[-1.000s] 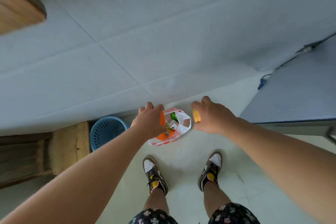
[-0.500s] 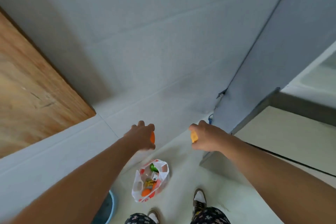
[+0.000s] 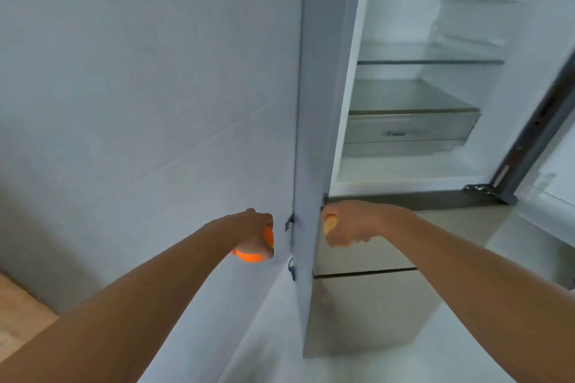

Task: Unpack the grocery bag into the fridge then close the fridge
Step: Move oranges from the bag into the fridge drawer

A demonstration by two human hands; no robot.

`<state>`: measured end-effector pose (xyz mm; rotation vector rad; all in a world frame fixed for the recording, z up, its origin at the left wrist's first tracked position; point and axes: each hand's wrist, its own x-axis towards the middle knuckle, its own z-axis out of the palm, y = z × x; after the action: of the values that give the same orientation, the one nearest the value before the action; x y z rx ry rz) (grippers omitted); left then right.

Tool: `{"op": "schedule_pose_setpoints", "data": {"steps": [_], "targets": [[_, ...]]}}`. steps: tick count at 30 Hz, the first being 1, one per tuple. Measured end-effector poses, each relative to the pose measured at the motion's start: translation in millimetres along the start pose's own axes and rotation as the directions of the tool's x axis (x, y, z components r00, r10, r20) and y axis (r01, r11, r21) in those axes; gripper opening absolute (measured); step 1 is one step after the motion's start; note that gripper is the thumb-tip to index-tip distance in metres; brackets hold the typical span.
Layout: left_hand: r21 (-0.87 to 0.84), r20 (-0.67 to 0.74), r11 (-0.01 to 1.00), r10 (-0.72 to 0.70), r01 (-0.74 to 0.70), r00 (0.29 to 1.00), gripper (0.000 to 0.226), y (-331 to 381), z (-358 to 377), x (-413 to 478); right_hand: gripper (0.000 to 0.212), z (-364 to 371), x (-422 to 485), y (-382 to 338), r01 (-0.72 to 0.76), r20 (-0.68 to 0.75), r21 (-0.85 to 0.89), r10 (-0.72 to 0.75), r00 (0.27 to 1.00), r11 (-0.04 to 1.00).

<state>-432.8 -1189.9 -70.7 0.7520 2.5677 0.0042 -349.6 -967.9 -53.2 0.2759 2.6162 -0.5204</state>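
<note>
My left hand (image 3: 253, 232) grips a round orange fruit (image 3: 252, 253) in front of the pale wall, just left of the fridge's side panel. My right hand (image 3: 348, 224) holds a small yellow-orange item (image 3: 329, 225), mostly hidden in the fist, in front of the fridge below its open upper compartment. The fridge (image 3: 314, 134) stands open, showing glass shelves (image 3: 429, 61) and a clear drawer (image 3: 407, 132); nothing is visible on the shelves. The grocery bag is out of view.
The fridge door (image 3: 547, 140) hangs open at the right edge. Closed lower drawers (image 3: 367, 298) sit below my right hand. A wooden surface (image 3: 18, 317) shows at the lower left. A blue cord (image 3: 292, 269) runs beside the fridge's side.
My view has swung up from the floor and bag to the open fridge. Both hands have risen with their items and now sit near the fridge's left side.
</note>
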Motion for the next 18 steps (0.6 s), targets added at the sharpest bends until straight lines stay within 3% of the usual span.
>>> {"op": "schedule_pose_setpoints", "data": {"steps": [4, 8, 12, 18], "targets": [[-0.003, -0.075, 0.986, 0.166, -0.166, 0.983, 0.059, 54.3, -52.7, 4.6, 0.044, -56.9, -40.7, 37.5, -0.072, -0.111, 0.045, 0.077, 0.991, 0.996], [0.02, -0.161, 0.951, 0.306, -0.307, 0.938, 0.062, 104.5, -99.3, 15.4, 0.057, -104.9, -71.2, 73.5, -0.118, -0.22, 0.113, 0.141, 0.965, 0.987], [0.025, -0.189, 0.931, 0.363, -0.365, 0.912, 0.062, 155.4, -137.7, 33.2, 0.053, -147.2, -82.1, 108.0, -0.111, -0.33, 0.177, 0.165, 0.929, 0.978], [0.051, -0.289, 0.913, 0.402, -0.405, 0.869, 0.06, 217.9, -170.6, 78.9, 0.048, -198.3, -57.4, 165.0, -0.038, -0.475, 0.124, 0.093, 0.875, 0.992]]}}
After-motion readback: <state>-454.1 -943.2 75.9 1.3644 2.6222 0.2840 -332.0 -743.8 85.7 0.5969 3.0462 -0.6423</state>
